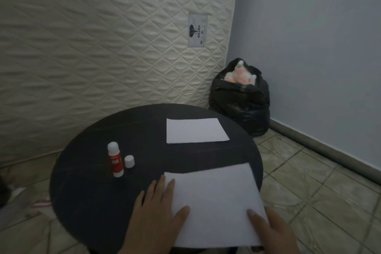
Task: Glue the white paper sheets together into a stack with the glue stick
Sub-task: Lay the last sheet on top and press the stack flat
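A quilted mattress [103, 47] leans upright behind the round dark bench [92, 202], with a black bag [241, 101] of soft pink stuff in the corner beside it; neither looks likely to interfere.

On the bench, the near paper sheet [214, 202] lies at the front right, its right corner reaching to or just past the rim. That overhang is the first hazard, as I judge it: a push toward the right could slide the sheet off the smooth top. The left hand [156, 212] lies flat, fingers [170, 186] straight and slightly spread, tips and thumb pressing the sheet's left edge. The right hand [274, 231] covers the near right corner; the thumb lies on top, but the other fingers are hidden, so whether they pinch the paper I cannot tell.

The far paper [195, 131] rests well apart toward the back; whether it is one sheet or several I cannot tell. Carrying one sheet over to the other risks skewed edges if it lands before being squared.

The glue stick [115, 160] stands upright at the left, uncapped, its cap [129, 161] just beside it. A careless reach could topple it, and left open it may dry.
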